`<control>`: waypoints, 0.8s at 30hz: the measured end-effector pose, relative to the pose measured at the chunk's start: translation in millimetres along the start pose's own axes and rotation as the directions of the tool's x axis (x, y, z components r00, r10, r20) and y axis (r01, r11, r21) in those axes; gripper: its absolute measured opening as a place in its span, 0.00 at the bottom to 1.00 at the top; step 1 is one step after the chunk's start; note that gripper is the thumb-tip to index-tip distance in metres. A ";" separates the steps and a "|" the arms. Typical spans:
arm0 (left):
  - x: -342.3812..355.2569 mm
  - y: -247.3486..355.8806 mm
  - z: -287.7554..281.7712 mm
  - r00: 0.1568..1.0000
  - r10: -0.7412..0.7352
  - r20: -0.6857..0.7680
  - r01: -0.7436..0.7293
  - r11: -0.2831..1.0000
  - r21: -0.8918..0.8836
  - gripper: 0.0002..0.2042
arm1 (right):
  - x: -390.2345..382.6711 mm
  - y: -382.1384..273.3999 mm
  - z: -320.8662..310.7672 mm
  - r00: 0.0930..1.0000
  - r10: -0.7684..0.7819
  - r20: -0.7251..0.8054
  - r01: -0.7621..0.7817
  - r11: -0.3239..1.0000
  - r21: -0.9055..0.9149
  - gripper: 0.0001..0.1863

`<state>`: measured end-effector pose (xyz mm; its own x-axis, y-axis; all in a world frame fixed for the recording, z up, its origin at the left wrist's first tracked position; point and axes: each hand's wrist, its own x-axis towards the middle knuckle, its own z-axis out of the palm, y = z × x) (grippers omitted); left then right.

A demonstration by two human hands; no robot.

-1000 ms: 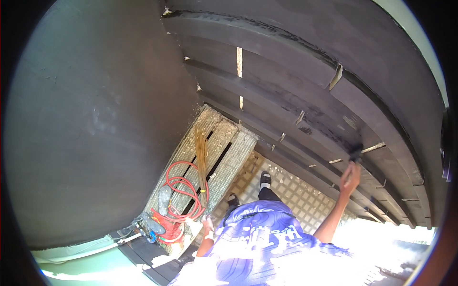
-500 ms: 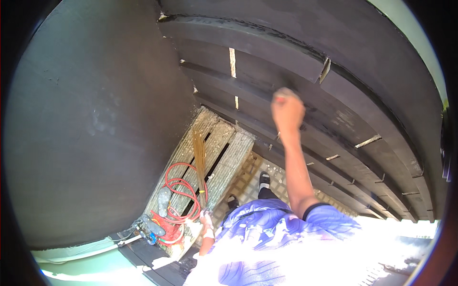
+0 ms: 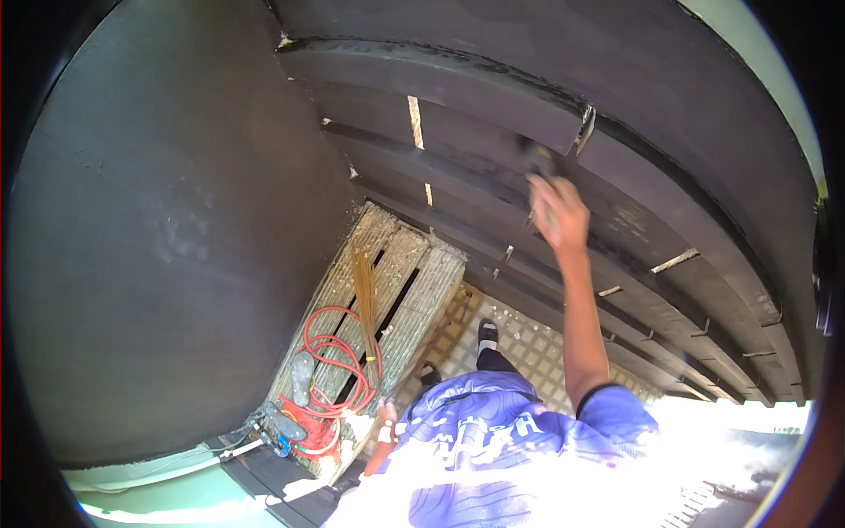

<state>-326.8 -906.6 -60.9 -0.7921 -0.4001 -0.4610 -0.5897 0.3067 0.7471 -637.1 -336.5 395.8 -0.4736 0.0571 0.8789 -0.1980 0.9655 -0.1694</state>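
As the head view showed, the bare right hand (image 3: 561,211) was clamped on a dark, motion-blurred tool (image 3: 538,160), right of upper centre, before a dark-grey ribbed wall (image 3: 475,132). Lower centre, the bare left hand (image 3: 385,412) (I cannot tell how its fingers stood) was near a weathered, slatted wooden bench (image 3: 433,280).

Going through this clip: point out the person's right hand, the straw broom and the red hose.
Right hand (image 3: 561,213): head view, on the middle of the hand.
Straw broom (image 3: 365,308): head view, on the bristles.
Red hose (image 3: 305,332): head view, on the left side of its upper loop.
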 end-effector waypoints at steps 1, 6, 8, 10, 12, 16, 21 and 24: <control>19.1 20.7 30.8 0.999 0.003 -0.041 -0.003 1.000 0.012 0.14 | -13.2 -3.5 -22.6 1.000 0.028 0.003 -0.027 0.999 -0.033 0.20; 49.3 77.3 57.9 0.993 0.113 -0.023 -0.105 0.970 0.221 0.13 | -97.7 50.8 -176.9 0.971 0.229 -0.066 -0.237 0.896 -0.377 0.16; 44.9 75.8 42.6 0.987 0.159 -0.011 -0.148 0.939 0.311 0.13 | -111.0 60.4 -215.0 0.968 0.240 -0.069 -0.244 0.855 -0.457 0.14; 45.0 103.2 46.4 0.977 -0.165 0.135 0.172 0.984 -0.041 0.13 | -114.8 60.1 -226.2 0.861 0.446 -0.243 -0.507 0.731 -0.457 0.13; 49.3 138.9 53.4 0.981 -0.147 0.128 0.159 0.983 -0.096 0.13 | -104.4 59.0 -216.7 0.818 0.446 -0.363 -0.575 0.611 -0.544 0.13; 48.6 170.3 66.5 0.996 0.045 0.077 -0.028 0.978 -0.208 0.14 | -60.3 39.4 -158.7 0.838 0.417 -0.353 -0.533 0.483 -0.695 0.08; 19.5 152.4 64.2 0.994 0.110 0.016 -0.100 0.947 -0.306 0.11 | 8.4 -46.2 -38.9 0.846 0.514 -0.142 -0.506 0.689 -0.518 0.15; -2.2 142.8 61.1 0.998 0.038 0.052 -0.025 0.974 -0.227 0.13 | 50.1 -99.8 13.9 0.879 0.477 -0.025 -0.467 0.846 -0.258 0.13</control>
<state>-418.9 -809.1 17.5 -0.8209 -0.3428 -0.4568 -0.5187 0.1128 0.8475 -653.0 -433.6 450.6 -0.4887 0.5172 0.7026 0.2752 0.8556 -0.4384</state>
